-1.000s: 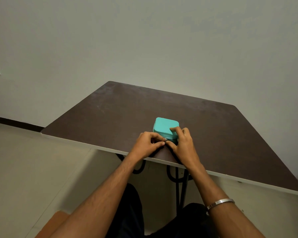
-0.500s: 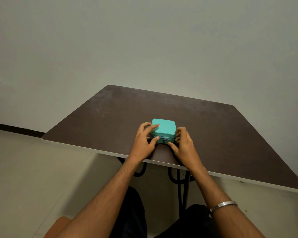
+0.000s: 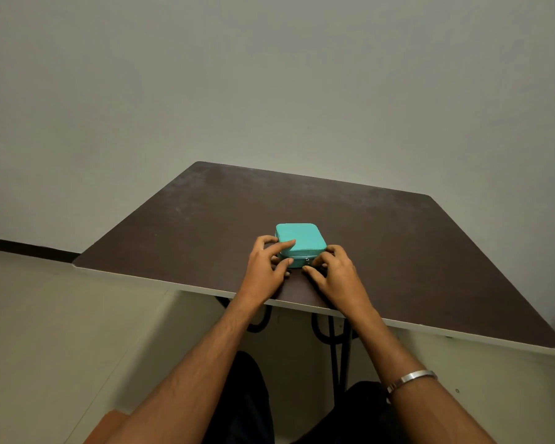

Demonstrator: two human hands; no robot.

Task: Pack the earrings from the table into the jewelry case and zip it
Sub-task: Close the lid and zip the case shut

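Note:
The teal jewelry case (image 3: 303, 236) lies closed on the dark brown table (image 3: 398, 238), near the front edge. A small metal zipper pull (image 3: 307, 259) shows on its front face. My left hand (image 3: 266, 267) holds the case's left front corner, with the index finger across the lid and the thumb against the front face. At the right front corner, my right hand (image 3: 337, 274) has its curled fingers against the case and its thumb low by the front face. No earrings are visible on the table.
The table's white-edged front rim (image 3: 161, 280) runs just below my wrists. Black table legs (image 3: 337, 341) stand under it. A plain wall rises behind the table. A metal bangle (image 3: 410, 378) circles my right wrist.
My left hand left the zipper pull at the front and moved to the case's left corner, index finger onto the lid. The right hand shifted slightly at the right corner. The case turned a little.

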